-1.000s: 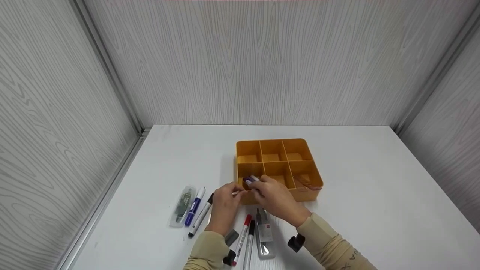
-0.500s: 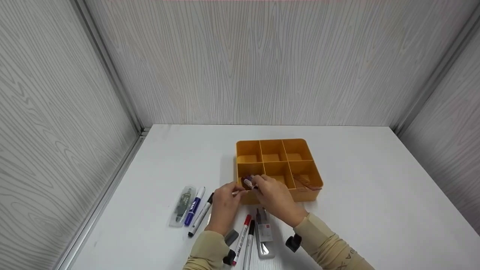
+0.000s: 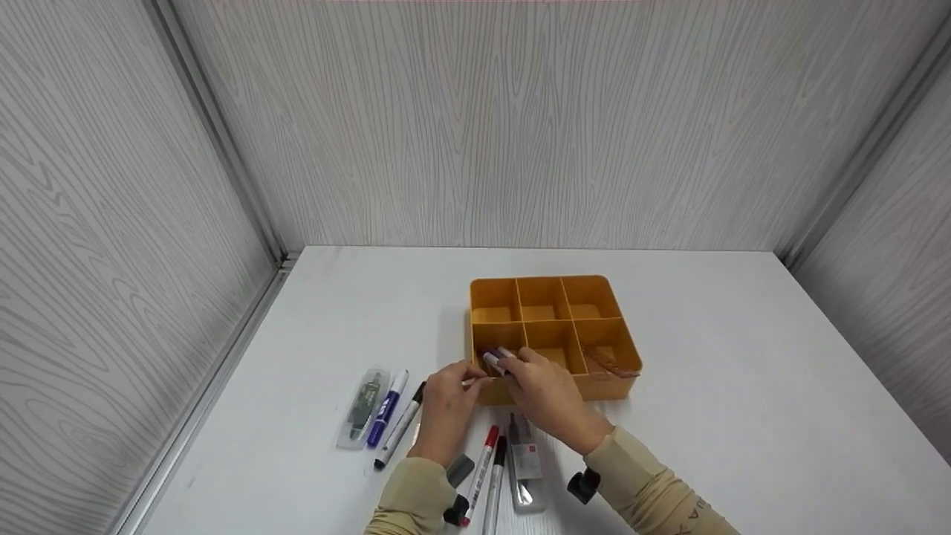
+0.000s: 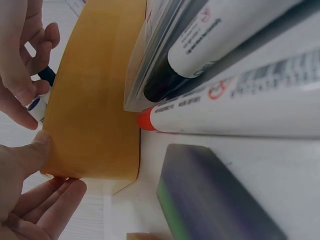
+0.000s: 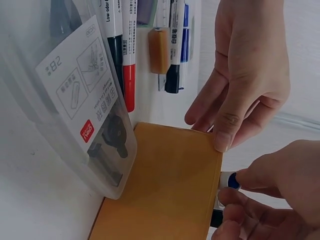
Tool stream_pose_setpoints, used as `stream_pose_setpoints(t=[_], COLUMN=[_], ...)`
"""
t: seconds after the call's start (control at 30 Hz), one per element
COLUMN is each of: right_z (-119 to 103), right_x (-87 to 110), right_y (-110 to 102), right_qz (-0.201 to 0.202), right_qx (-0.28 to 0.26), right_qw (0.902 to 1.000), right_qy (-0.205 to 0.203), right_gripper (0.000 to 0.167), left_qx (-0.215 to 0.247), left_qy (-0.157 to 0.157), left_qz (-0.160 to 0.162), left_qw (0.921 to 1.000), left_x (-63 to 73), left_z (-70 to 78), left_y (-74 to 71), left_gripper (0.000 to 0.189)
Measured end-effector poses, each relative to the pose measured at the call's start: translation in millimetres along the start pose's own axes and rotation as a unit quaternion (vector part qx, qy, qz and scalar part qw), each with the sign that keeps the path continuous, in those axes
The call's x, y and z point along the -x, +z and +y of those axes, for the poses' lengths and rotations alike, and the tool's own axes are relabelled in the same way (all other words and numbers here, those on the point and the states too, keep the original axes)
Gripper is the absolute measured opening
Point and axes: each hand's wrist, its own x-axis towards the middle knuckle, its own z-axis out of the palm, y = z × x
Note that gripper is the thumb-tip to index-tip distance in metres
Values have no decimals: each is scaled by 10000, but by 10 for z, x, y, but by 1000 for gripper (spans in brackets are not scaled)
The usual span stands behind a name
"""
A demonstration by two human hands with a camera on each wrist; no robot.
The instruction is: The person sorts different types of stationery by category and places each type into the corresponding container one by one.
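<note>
An orange divided storage box [image 3: 605, 388] sits mid-table, its six-part grid facing up. My left hand [image 3: 447, 405] grips its near left corner, thumb on the rim and fingers against the outer side, as the left wrist view shows too. Over the near left compartment, my right hand [image 3: 551, 394] pinches a white marker [image 3: 493, 362] with a dark blue end [image 5: 231, 180]. A dark-capped piece [image 5: 216, 218] shows beside that marker under the fingers. Purple marker parts lie inside the same compartment; their lower ends are hidden.
Left of the box lie a clear case [image 3: 363, 405], a blue-and-white marker [image 3: 385, 412] and a black-capped marker [image 3: 400, 427]. In front are a red-capped marker [image 3: 481, 472], another black-capped marker [image 3: 495, 483], a grey block [image 3: 460, 469] and a compass case [image 3: 526, 468].
My right fingers shift slightly around the marker in the near left compartment, and its tilt varies a little. The left hand and the box stay in place.
</note>
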Motion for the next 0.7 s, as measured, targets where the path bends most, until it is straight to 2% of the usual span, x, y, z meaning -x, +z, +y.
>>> stream_pose_setpoints(t=[0.07,0.23,0.33,0.5,0.6,0.7], right_z=[4,-1,-10,-17,-25,-52], right_x=[30,125,196,359,467,575], right_y=[-20,-89,-125,-164,-181,-199], right_qz=[-4,99,245,411,325,-64], right_qx=[-83,-217,-290,-314,-319,-368], right_qw=[10000,9997,9993,9986,9989,9993], right_qy=[0,92,50,-95,-133,-30], right_gripper=[23,27,23,16,17,21], left_qx=[-5,57,111,130,104,86], left_qy=[45,-100,-172,-112,-124,-187], left_qz=[17,-55,-111,-92,-90,-96], left_qw=[10000,9999,9997,9998,9998,9997], left_x=[-1,5,2,0,8,13], left_z=[-1,19,28,24,21,13], left_y=[5,2,0,5,3,3], left_gripper=[5,4,5,5,5,5])
